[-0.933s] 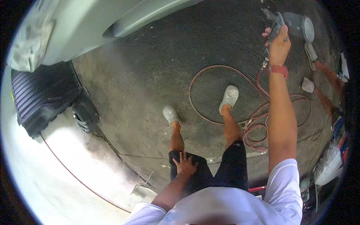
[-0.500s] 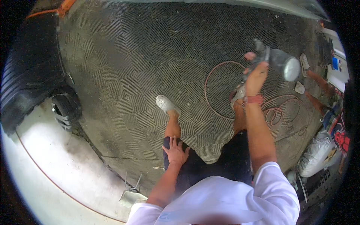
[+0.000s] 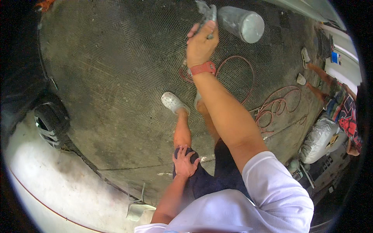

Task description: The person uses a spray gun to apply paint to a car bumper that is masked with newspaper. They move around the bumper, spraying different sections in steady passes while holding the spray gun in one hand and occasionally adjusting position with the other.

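My right hand (image 3: 203, 43) is stretched far forward, closed around the grip of a grey spray gun (image 3: 211, 14). A cloudy cup (image 3: 229, 18) with a pale, flat round end sticks out to the right of the gun. A reddish hose (image 3: 254, 73) shows close to my right wrist and loops over the floor; where it meets the gun is hidden by my hand. My left hand (image 3: 185, 164) lies on my left knee, its fingers spread and holding nothing.
Dark patterned flooring (image 3: 116, 77) lies under my white clogs (image 3: 173, 101). A black tyre (image 3: 50, 120) and a pale chair (image 3: 138, 211) are to the left. At right, another person's legs (image 3: 320, 77) show near a silvery plastic bag (image 3: 320, 139). A pale panel edge (image 3: 311, 9) spans the top right.
My right hand has swung left and forward with the spray gun. My right foot has come closer to the left one. The left hand stays on the knee.
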{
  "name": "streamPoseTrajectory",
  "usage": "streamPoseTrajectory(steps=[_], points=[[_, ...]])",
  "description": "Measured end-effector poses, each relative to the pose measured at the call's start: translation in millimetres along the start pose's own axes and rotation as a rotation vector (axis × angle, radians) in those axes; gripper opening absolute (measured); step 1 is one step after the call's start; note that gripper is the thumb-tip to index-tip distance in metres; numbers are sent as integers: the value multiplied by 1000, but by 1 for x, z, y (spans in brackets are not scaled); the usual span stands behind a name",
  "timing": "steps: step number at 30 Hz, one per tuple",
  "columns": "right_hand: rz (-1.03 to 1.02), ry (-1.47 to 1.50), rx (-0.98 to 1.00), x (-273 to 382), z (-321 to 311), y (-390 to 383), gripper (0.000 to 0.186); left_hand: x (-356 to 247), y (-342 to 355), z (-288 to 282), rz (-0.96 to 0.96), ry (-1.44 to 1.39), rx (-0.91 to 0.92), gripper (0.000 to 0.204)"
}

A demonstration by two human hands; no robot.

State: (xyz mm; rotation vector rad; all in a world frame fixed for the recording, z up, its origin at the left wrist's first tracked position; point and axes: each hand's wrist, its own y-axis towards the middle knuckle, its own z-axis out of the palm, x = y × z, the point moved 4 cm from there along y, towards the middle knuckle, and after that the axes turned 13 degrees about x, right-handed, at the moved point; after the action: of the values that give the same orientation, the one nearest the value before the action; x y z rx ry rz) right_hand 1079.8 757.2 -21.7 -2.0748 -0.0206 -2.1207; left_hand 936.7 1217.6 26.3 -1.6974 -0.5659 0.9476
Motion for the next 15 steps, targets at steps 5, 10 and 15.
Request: streamPoseTrajectory(steps=[5, 10, 15], points=[[-110, -42, 198, -24, 29, 5, 59, -2, 13, 8, 45, -63, -38, 54], [-183, -324, 139, -76, -12, 28, 60, -5, 16, -7, 32, -81, -56, 55], [-545, -584, 68, -114, -45, 62, 73, -8, 12, -51, -19, -61, -101, 52]])
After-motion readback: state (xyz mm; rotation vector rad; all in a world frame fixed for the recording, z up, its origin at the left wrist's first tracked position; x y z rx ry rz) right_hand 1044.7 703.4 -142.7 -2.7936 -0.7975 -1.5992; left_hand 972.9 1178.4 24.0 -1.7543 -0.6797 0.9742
